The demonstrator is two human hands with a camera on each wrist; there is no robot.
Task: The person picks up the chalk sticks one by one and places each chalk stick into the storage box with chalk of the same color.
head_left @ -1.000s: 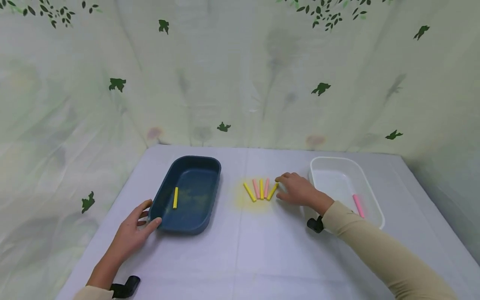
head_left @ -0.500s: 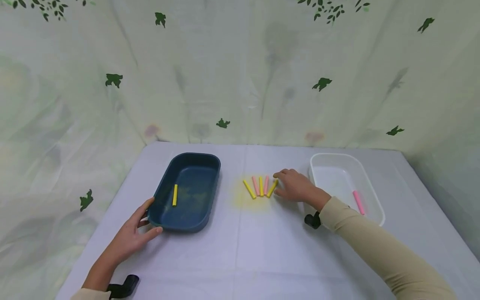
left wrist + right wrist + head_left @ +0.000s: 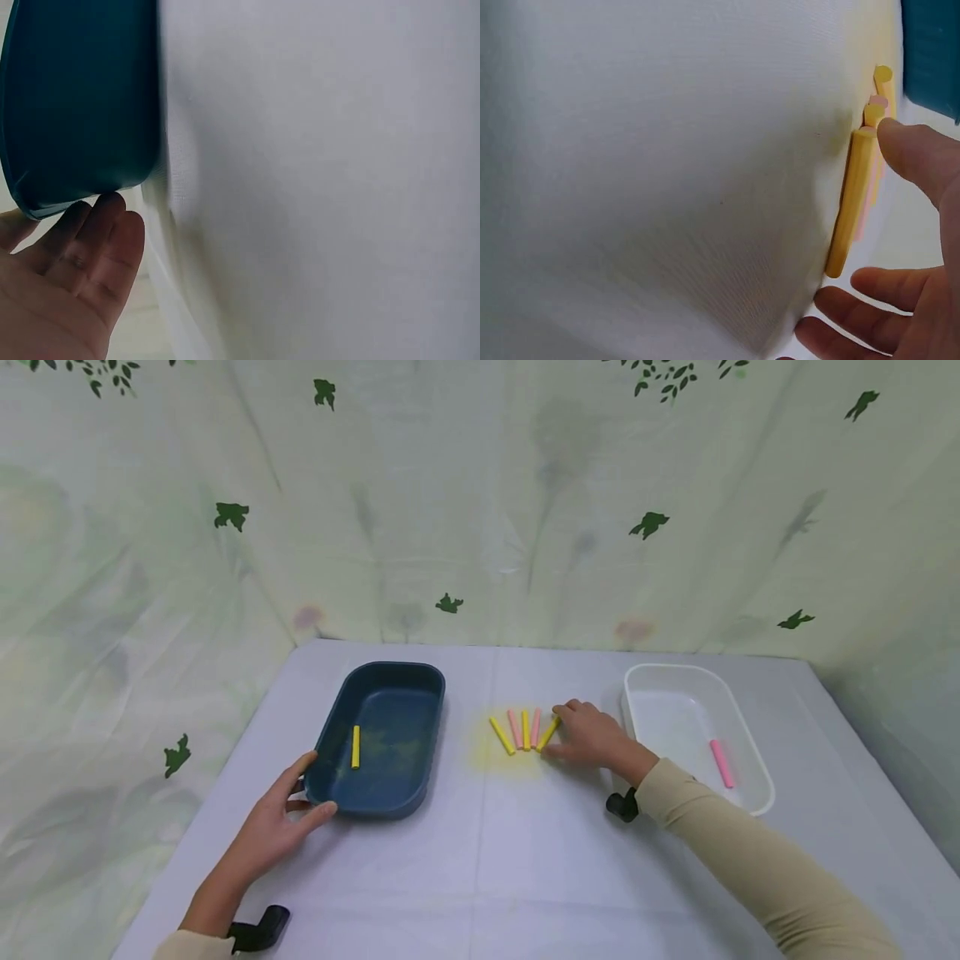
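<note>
My left hand (image 3: 273,827) lies against the near left corner of a dark blue tray (image 3: 431,743), its fingers along the outer wall and thumb at the front rim. A yellow chalk stick (image 3: 356,747) lies inside that tray. Mid-table, several yellow and pink chalks form a fan, among them a left yellow chalk (image 3: 502,736) and a pink chalk (image 3: 536,728). Over the rightmost yellow chalk (image 3: 849,206) is my right hand (image 3: 592,737), thumb near one end and fingers by the other. A gap shows between the fingers and that chalk in the right wrist view.
A white tray (image 3: 675,718) stands at the right, partly behind my right forearm, with a brighter pink chalk (image 3: 722,764) in it. Yellow dust marks the white tablecloth (image 3: 480,860) around the fan. A printed curtain (image 3: 480,510) hangs behind the table.
My right thumb has drawn slightly in toward the near end of the rightmost yellow chalk. The chalks and trays stay in place; the head view has shifted a little.
</note>
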